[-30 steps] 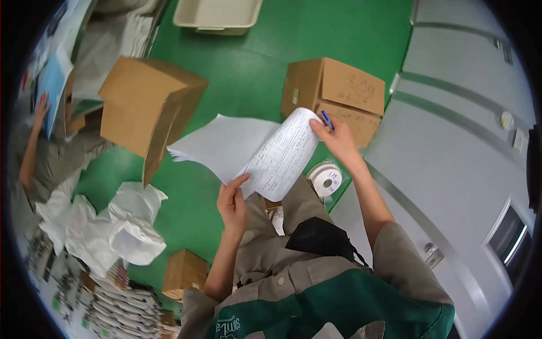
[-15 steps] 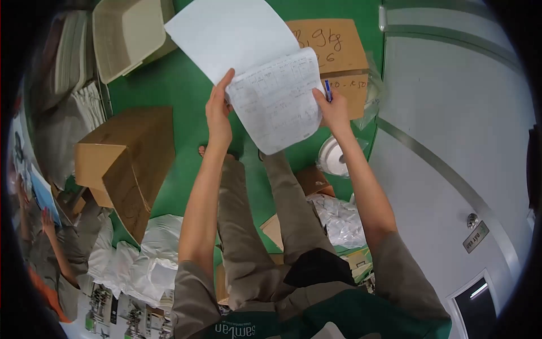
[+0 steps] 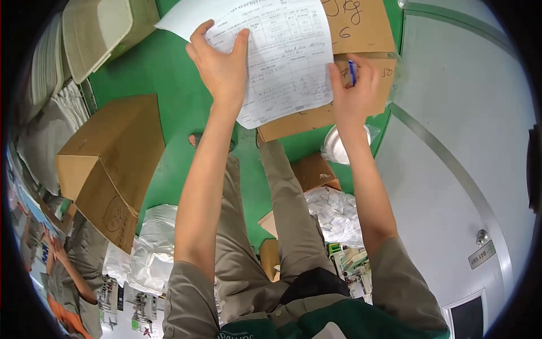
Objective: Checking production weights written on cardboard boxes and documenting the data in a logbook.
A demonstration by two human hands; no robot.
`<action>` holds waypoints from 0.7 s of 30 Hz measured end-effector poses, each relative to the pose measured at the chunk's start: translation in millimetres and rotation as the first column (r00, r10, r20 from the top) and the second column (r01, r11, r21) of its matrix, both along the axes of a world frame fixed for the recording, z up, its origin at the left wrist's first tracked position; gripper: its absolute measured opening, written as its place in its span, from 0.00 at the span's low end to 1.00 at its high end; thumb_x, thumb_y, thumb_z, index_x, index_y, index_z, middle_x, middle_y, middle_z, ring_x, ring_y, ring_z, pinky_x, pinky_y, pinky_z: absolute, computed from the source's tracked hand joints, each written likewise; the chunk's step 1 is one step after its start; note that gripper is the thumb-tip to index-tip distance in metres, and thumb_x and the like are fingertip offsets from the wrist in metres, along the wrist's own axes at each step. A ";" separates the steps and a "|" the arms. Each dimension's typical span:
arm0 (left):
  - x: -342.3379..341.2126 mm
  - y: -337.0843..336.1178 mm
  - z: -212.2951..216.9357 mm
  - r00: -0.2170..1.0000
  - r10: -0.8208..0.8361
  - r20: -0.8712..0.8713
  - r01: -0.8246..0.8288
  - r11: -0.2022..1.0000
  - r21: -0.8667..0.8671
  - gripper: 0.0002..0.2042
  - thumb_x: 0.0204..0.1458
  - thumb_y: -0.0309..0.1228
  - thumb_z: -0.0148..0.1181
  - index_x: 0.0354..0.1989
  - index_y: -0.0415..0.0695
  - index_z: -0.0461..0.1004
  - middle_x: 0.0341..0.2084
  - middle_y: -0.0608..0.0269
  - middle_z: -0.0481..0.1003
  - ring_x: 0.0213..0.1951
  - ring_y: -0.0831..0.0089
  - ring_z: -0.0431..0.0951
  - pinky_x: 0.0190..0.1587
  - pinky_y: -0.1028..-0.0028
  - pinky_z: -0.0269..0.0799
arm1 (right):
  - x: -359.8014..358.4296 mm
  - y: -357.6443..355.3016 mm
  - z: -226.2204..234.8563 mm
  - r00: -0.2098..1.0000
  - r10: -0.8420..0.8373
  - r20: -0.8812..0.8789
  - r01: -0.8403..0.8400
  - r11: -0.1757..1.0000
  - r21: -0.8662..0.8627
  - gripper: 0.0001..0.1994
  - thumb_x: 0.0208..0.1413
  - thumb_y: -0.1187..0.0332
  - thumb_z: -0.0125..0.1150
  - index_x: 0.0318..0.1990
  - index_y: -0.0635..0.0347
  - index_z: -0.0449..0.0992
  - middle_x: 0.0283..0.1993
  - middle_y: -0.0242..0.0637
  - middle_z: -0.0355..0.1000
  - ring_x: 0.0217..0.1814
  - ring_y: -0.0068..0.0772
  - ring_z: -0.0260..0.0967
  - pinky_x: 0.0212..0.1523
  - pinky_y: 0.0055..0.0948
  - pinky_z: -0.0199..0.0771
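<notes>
Printed paper sheets [image 3: 288, 73] with tables and handwriting lie over the front of a cardboard box [image 3: 364, 34]. At their left edge, my left hand [image 3: 222, 73] holds them, thumb and forefinger apart on the printed side; its other fingers are partly hidden. A curled white page [image 3: 178, 20] sticks out to the left beyond that hand. My right hand [image 3: 355, 90] is closed around a blue pen [image 3: 353, 72], with its thumb by the right edge of the sheets.
An open cardboard carton [image 3: 113, 152] stands left on the green floor [image 3: 180, 90], below a beige plastic bin [image 3: 107, 34]. White plastic bags [image 3: 152, 243] lie lower left. A wrapped white roll [image 3: 339, 144] sits by the grey door [image 3: 446, 169]. Another person's hand [image 3: 56, 248] shows far left.
The sheets have moved up and now lie over the box, showing a printed page. My left hand has shifted up onto them; my right hand has moved up and right with the pen.
</notes>
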State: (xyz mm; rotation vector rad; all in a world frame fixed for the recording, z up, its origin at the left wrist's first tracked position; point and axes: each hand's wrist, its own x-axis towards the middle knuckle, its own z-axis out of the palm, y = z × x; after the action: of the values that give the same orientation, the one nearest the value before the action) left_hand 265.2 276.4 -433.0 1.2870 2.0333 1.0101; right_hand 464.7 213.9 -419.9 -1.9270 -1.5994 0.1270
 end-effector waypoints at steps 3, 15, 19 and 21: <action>7.4 5.0 3.6 1.000 0.019 -0.020 -0.019 0.999 -0.033 0.32 0.45 0.39 0.71 0.57 0.43 0.61 0.46 0.50 0.62 0.47 0.53 0.70 0.48 0.60 0.69 | -13.2 4.1 16.4 0.975 0.207 0.087 -0.214 0.973 0.082 0.19 0.45 0.72 0.71 0.47 0.52 0.77 0.54 0.35 0.67 0.30 0.26 0.71 0.25 0.23 0.69; 3.9 10.2 -17.8 0.739 -0.256 -0.623 0.467 0.861 0.199 0.23 0.48 0.35 0.64 0.55 0.60 0.70 0.64 0.60 0.58 0.67 0.50 0.52 0.60 0.27 0.37 | -23.0 31.3 -16.1 0.894 0.403 0.193 -0.318 0.877 -0.360 0.26 0.49 0.62 0.66 0.59 0.42 0.70 0.63 0.23 0.65 0.38 0.30 0.77 0.28 0.28 0.77; 25.8 -6.4 -24.6 0.678 -0.491 -0.547 0.600 0.800 0.025 0.21 0.55 0.38 0.58 0.59 0.68 0.69 0.68 0.66 0.56 0.69 0.57 0.53 0.58 0.27 0.40 | -13.8 31.9 -10.8 0.921 0.388 0.021 -0.350 0.852 -0.389 0.26 0.47 0.69 0.66 0.57 0.44 0.72 0.62 0.24 0.66 0.38 0.31 0.76 0.33 0.30 0.77; 27.0 -9.6 -27.8 0.704 -0.509 -0.496 0.601 0.798 0.033 0.23 0.54 0.41 0.59 0.60 0.70 0.68 0.69 0.65 0.53 0.69 0.55 0.52 0.58 0.26 0.41 | 1.5 30.8 -15.3 0.927 0.374 -0.026 -0.368 0.893 -0.259 0.21 0.46 0.69 0.66 0.51 0.47 0.74 0.58 0.24 0.69 0.38 0.33 0.76 0.32 0.30 0.77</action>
State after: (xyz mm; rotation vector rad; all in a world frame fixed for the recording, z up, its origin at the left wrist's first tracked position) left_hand 292.1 266.7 -460.7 2.2631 1.6649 0.6471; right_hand 466.2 244.7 -435.2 -1.7861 -2.0397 0.4958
